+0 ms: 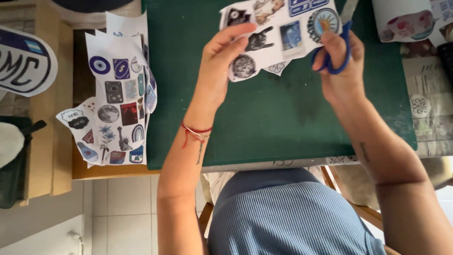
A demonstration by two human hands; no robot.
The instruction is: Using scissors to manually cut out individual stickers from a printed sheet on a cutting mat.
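Left hand (222, 66): fingers pinched on the lower left edge of a sticker sheet (278, 33), held just above a green cutting mat (283, 118).
Right hand (342, 66): closed through the handles of blue scissors (332, 52), at the sheet's right edge beside a round sun sticker (323, 21). Blades pointed up and away, mostly hidden behind hand and sheet; open or shut, not discernible.
Sticker sheet: white, printed with small pictures, lower edge ragged; top cut off by the frame.
Mat: bare across the middle and lower half; near edge met by a pale strip of table.
Left of mat: stack of further sticker sheets (118, 99), overhanging a wooden table edge (61, 94), well apart from both hands.
Far left: large oval sticker (23, 61), partly out of frame.
Upper right: white roll of printed paper (406, 19), cut off at top; items beyond it too blurred to identify.
Wrist: red string bracelet (196, 131) on left arm.
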